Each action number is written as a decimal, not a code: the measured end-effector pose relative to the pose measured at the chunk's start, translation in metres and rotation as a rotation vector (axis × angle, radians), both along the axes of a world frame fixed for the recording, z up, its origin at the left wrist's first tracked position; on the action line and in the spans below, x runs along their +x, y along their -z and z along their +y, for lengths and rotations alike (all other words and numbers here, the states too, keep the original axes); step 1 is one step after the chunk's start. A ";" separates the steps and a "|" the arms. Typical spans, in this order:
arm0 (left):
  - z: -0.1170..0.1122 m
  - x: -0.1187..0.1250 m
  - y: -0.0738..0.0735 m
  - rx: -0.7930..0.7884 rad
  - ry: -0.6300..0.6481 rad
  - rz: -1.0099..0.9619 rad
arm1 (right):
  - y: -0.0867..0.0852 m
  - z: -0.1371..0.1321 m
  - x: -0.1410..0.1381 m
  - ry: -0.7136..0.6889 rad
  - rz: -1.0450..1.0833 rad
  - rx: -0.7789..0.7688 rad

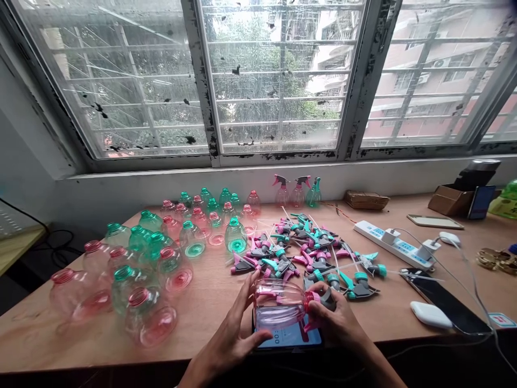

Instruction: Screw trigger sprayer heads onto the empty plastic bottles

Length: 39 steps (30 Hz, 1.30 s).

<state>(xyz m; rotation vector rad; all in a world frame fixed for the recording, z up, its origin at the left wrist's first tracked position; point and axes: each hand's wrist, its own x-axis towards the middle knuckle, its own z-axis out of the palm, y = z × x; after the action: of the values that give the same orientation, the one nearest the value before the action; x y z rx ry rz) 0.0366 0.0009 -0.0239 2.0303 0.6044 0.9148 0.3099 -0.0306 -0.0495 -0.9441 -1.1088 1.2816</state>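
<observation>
A clear pink spray bottle (279, 307) lies sideways between my hands near the table's front edge, its neck toward the right. My left hand (238, 326) is curled round the bottle's base end, thumb below and fingers behind. At the neck, my right hand (337, 318) grips the pink-and-grey spray head (319, 302), which sits on the bottle's mouth; whether it is fully screwed on I cannot tell. Beneath the bottle a lit phone or tablet screen (285, 337) shows in part. Just beyond lies a heap of loose trigger spray heads (311, 245), pink, teal and grey, with thin tubes.
Several open pink and green bottles (139, 237) stand on the left of the wooden table (202, 318). Three bottles with spray heads (298, 193) stand by the wall. To the right are a power strip (391, 245) with cables, a black phone (444, 299) and a white case (431, 314).
</observation>
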 end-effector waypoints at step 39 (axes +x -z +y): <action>-0.023 -0.011 -0.028 0.134 -0.131 0.098 | -0.021 -0.028 -0.014 -0.023 -0.018 -0.010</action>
<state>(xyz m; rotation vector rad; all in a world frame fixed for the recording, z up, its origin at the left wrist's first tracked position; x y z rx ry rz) 0.0252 -0.0221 0.0044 2.1862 0.7554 0.9584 0.2957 -0.0585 -0.0284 -0.9542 -1.1314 1.3007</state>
